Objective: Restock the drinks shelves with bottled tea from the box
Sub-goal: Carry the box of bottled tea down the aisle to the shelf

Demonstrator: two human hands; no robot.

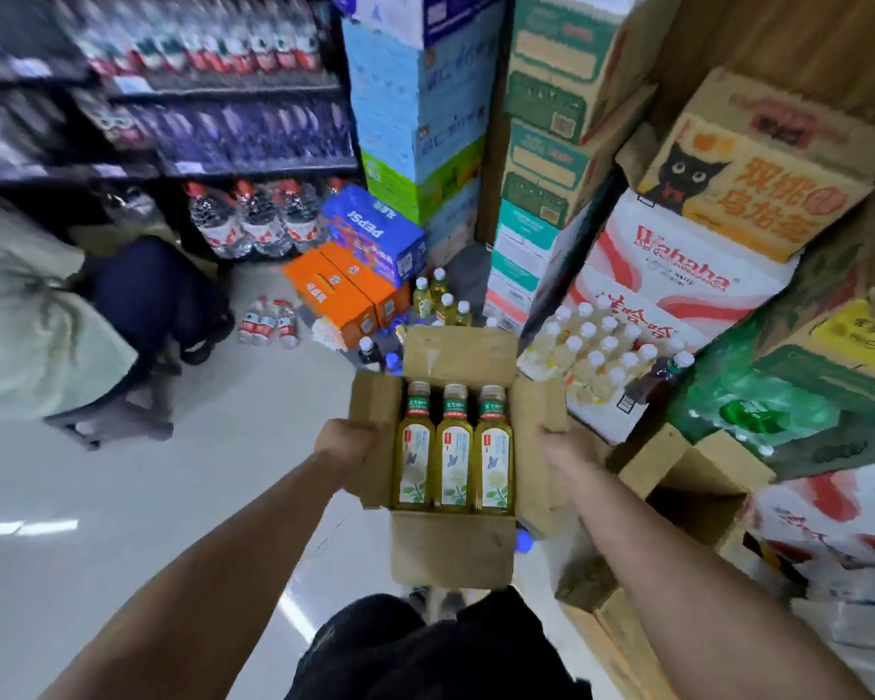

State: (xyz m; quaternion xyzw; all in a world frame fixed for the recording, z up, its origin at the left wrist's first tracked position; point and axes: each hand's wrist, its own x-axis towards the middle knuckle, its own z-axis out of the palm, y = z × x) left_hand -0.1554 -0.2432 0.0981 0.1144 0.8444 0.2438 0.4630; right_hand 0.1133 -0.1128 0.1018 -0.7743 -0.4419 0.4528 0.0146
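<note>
The left hand (347,443) is curled round the left flap of the box (453,553), the right hand (572,449) round its right side. Three tea bottles (454,452) are laid side by side inside, above the floor (198,497), well apart from the shelves (253,166).

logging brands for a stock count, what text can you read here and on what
"PEPSI", upside down: blue carton.
"Wahaha", "娃哈哈": white and red carton.
"乌龙茶": cat carton.
"东方树叶": neck labels of the tea bottles in the box.
Shelf tags, green-printed cartons: too blurred.
</note>
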